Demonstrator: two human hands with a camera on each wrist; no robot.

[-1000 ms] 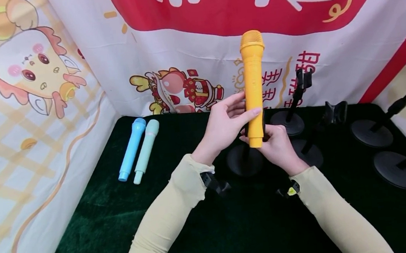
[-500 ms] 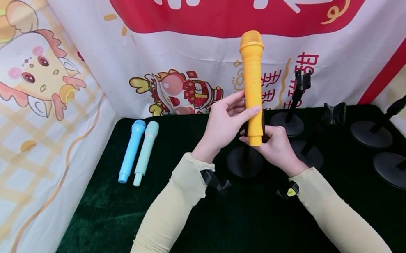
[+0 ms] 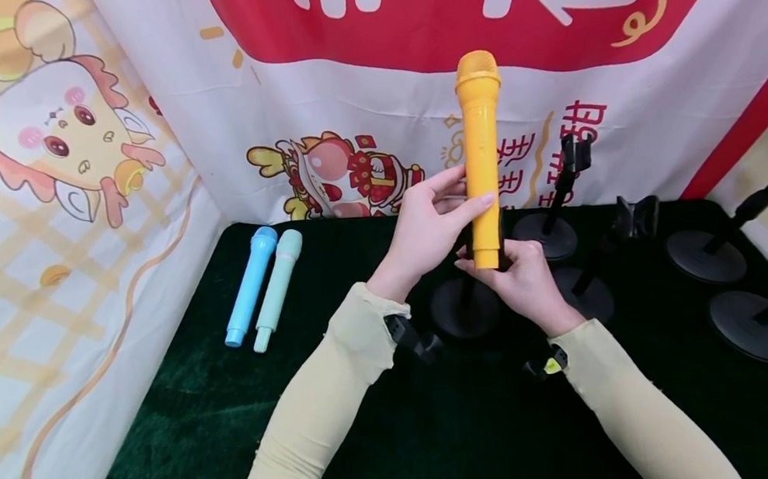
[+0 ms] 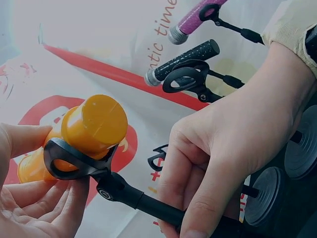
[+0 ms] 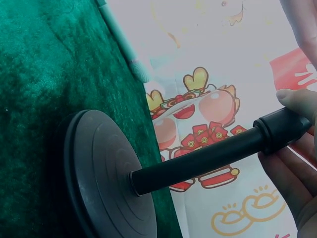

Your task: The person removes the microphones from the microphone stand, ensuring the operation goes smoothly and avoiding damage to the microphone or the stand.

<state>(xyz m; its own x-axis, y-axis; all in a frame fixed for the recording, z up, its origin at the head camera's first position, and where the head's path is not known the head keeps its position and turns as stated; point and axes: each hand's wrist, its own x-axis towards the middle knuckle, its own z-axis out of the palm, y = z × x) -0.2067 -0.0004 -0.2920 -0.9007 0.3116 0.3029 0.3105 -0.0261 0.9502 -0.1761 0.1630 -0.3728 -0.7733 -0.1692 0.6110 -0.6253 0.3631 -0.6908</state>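
In the head view my left hand (image 3: 428, 223) grips an orange-yellow microphone (image 3: 480, 136), its thumb across the lower body and its grille end up. The left wrist view shows the microphone's flat tail end (image 4: 106, 121) poking through the black ring-shaped clip (image 4: 74, 161) of a stand, with my left fingers around its body. Just below, my right hand (image 3: 525, 279) holds that stand's pole. Its thumb and fingers close on the collar (image 5: 280, 130) in the right wrist view. The stand's round black base (image 5: 106, 173) rests on the green cloth.
Blue (image 3: 251, 286) and pale green (image 3: 278, 290) microphones lie side by side at the left. Several black stands (image 3: 705, 252) occupy the right side; two carry a purple microphone (image 4: 195, 22) and a black speckled microphone (image 4: 183, 62). A printed curtain (image 3: 339, 80) hangs behind the green-covered table (image 3: 447, 436).
The yellow microphone has shifted slightly upward, and my left hand has risen a little with it. My right hand stays at the stand's pole.
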